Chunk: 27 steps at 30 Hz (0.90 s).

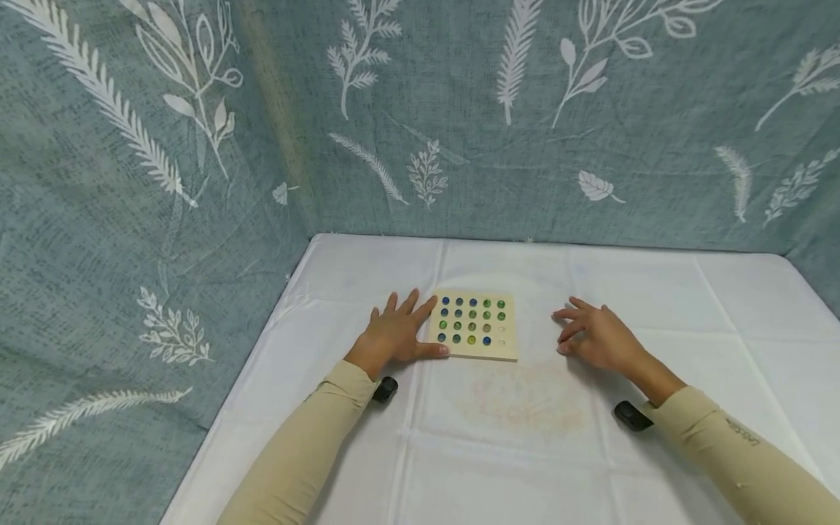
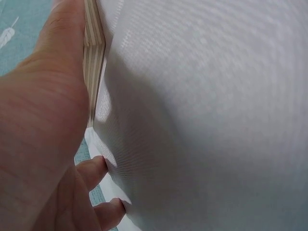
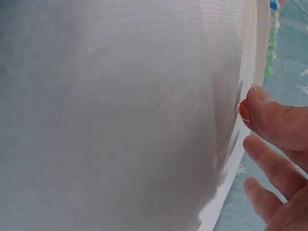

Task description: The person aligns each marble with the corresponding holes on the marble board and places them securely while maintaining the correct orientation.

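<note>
A square wooden board [image 1: 472, 351] with rows of round hollows lies on the table. Blue, green and yellowish glass marbles [image 1: 472, 314] sit in most hollows; two at the right edge, towards the front, hold none. My left hand [image 1: 396, 332] rests at the board's left side, fingers spread, with the thumb along its front edge and the index finger at the far left corner. Right of the board, my right hand [image 1: 597, 337] is held over the cloth. In the right wrist view its thumb pinches a small clear marble with orange inside [image 3: 244, 110]; the opposing fingertip is hidden.
A white cloth [image 1: 512, 467] with fold creases and a faint brownish stain covers the table. Teal curtains [image 1: 472, 175] with white leaf prints hang behind and at the left. Dark wrist devices [image 1: 633, 415] show at both sleeves.
</note>
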Each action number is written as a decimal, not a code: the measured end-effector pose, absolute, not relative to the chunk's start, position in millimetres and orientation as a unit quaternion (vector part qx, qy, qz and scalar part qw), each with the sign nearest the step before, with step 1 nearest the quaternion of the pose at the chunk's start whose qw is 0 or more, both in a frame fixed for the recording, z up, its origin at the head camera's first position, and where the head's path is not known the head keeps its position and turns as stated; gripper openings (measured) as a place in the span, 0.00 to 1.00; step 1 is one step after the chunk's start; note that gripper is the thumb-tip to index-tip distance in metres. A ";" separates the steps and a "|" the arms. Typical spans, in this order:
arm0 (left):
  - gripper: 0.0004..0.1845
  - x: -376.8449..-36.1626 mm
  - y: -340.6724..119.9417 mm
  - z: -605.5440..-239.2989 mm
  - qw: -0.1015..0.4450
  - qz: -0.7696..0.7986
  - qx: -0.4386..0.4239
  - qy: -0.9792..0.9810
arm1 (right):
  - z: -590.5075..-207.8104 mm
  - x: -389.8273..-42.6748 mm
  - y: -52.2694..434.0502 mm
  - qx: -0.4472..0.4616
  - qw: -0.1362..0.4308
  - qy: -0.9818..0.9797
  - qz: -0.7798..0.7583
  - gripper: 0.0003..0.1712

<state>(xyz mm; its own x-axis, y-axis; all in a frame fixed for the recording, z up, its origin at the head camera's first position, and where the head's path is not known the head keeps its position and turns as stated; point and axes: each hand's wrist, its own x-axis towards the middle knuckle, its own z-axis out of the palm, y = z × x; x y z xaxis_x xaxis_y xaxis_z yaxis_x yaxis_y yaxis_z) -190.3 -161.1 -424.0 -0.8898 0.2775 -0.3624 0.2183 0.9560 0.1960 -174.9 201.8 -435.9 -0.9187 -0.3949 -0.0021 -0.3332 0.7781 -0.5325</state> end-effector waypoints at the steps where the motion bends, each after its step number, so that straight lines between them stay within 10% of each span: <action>1: 0.56 -190.7 -160.6 -423.3 0.197 0.075 0.129 0.969 | -435.5 -175.3 201.7 -0.194 0.055 0.940 -0.274 0.04; 27: 0.57 -193.2 -161.6 -427.8 0.204 0.077 0.122 0.968 | -439.3 -189.8 174.2 -0.220 0.025 0.919 -0.326 0.06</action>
<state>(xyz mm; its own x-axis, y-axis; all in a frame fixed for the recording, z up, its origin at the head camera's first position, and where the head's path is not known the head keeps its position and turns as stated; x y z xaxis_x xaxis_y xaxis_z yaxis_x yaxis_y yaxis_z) -193.2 -161.6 -427.8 -0.8868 0.2680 -0.3766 0.2055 0.9584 0.1982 -189.8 174.2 -439.3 -0.9016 -0.4213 0.0986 -0.3891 0.6898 -0.6106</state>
